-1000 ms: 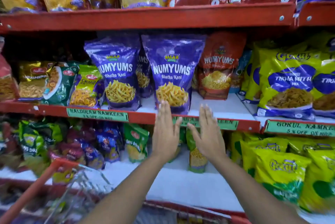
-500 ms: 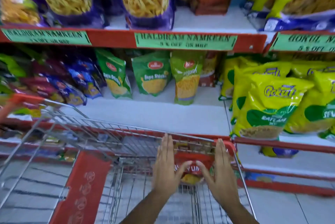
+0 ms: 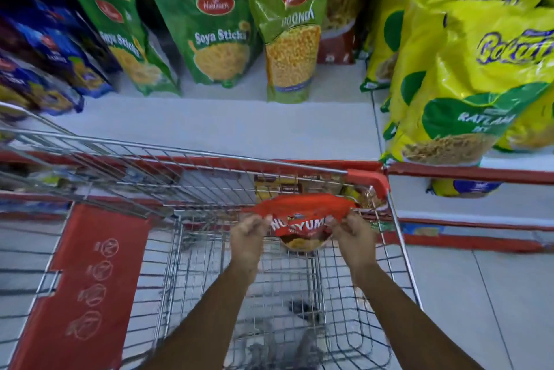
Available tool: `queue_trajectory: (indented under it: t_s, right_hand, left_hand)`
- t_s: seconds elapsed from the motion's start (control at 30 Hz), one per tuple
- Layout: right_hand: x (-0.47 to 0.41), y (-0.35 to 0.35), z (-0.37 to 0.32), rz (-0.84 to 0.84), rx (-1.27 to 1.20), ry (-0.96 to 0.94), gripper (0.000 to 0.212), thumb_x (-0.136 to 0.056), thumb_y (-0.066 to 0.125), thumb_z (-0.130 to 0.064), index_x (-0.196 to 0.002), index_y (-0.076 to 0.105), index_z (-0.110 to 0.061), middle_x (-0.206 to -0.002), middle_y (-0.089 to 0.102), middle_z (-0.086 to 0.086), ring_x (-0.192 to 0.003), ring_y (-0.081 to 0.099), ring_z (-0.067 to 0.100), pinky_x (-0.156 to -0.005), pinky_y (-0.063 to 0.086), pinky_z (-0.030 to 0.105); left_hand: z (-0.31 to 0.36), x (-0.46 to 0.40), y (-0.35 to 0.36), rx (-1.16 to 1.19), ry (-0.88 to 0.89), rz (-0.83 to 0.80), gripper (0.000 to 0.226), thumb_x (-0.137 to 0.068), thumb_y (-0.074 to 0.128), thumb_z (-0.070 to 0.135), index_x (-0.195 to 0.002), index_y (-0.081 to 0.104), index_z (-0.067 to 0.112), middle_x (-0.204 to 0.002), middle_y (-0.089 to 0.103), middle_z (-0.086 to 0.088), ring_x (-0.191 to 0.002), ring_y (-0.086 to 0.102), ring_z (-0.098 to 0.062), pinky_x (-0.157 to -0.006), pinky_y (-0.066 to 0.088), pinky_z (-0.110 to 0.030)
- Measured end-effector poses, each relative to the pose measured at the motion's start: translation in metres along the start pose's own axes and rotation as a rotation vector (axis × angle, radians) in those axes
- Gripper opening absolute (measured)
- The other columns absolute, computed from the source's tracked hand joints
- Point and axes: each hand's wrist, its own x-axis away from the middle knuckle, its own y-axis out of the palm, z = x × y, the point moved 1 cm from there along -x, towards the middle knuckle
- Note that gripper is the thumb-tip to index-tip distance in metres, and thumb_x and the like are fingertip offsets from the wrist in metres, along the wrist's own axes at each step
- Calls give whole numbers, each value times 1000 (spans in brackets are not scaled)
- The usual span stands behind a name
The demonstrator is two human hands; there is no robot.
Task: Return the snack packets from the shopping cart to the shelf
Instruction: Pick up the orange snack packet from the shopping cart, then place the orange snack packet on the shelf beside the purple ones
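Note:
A red Numyums snack packet (image 3: 302, 213) stands at the far end of the wire shopping cart (image 3: 209, 159). My left hand (image 3: 247, 239) grips its left top corner and my right hand (image 3: 352, 237) grips its right top corner. Both arms reach down into the cart basket. The packet's lower part is partly hidden between my hands. Above the cart's far rim lies the white shelf (image 3: 224, 126) with a bare strip in front of the standing packets.
Green Soya Sticks packets (image 3: 215, 36) and a Boondi packet (image 3: 292, 48) stand at the shelf's back. Yellow Gokul packets (image 3: 467, 75) crowd the right side, blue packets (image 3: 57, 60) the left. The cart's red child-seat flap (image 3: 87, 288) is at my left.
My view dropped from the upper shelves to the cart. Both hands came down from the shelf edge into the cart and closed on the red packet's top corners.

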Motion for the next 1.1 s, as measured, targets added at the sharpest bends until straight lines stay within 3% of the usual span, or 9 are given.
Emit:
queue_trajectory:
  t_s: [0.1,0.17,0.3,0.43,0.53,0.6,0.8,0.97,1.1]
  right_hand:
    - [2,-8,-20,-23,-13,-37,6,-84,67,-9,-88,66,-4,-79,69,6,-70,64,15,-67,53,18]
    - [10,-14,-43,-39,1,-79,10,-84,68,-13,-76,65,-7,-71,68,1,-65,62,9,-60,48,11]
    - [28,-34,-109,-67,-33,-168,20,-83,68,-14,-66,59,-17,-55,64,-11,-57,57,1,-60,47,18]
    - [48,-54,-189,-135,-30,-332,17,-82,69,-12,-71,69,-25,-64,73,-18,-61,65,-1,-59,52,15]
    - [61,-68,-257,-113,-11,-444,15,-81,70,-15,-74,69,-28,-70,72,-8,-67,65,10,-64,54,27]
    - [68,-77,-303,-113,-45,-509,12,-82,69,-12,-78,69,-24,-75,68,6,-71,63,20,-68,52,37]
    - [71,-103,-423,-56,-75,-713,12,-81,69,-10,-79,71,-22,-80,66,15,-78,60,28,-83,53,61]
    - [48,-121,-497,48,-95,-832,10,-82,68,-9,-82,69,-18,-88,67,32,-80,65,38,-83,52,65]
    - [7,-127,-532,161,-94,-860,11,-81,69,-16,-89,70,-9,-83,66,26,-80,64,39,-83,51,64]
  left_hand:
    - [23,7,-3,-12,45,-41,40,-83,66,8,-51,47,22,-52,47,11,-57,47,-13,-62,46,-18]
    - [49,16,-6,6,70,-37,31,-82,66,7,-56,54,18,-61,55,7,-64,55,-11,-68,48,-23]
    - [124,42,-14,16,246,-98,17,-83,65,5,-70,57,-1,-75,57,-11,-69,52,-15,-64,44,-26]
    - [202,67,-31,-73,487,-165,28,-83,66,9,-56,60,11,-58,59,6,-62,51,-9,-62,43,-24]
    - [262,83,-33,17,575,-150,27,-81,69,10,-56,66,19,-58,64,8,-63,62,-9,-63,57,-25]
    - [304,91,-30,94,643,-156,32,-81,67,6,-53,66,22,-52,65,14,-56,63,1,-56,55,-14]
    - [418,106,-8,228,830,-206,29,-84,64,4,-59,57,17,-53,59,10,-51,60,0,-51,54,-16]
    - [495,101,24,279,954,-190,34,-86,60,0,-57,50,16,-38,51,15,-44,52,4,-47,49,-12]
    - [536,80,56,279,984,-82,39,-85,62,4,-50,57,19,-48,58,13,-57,54,-8,-55,55,-21]
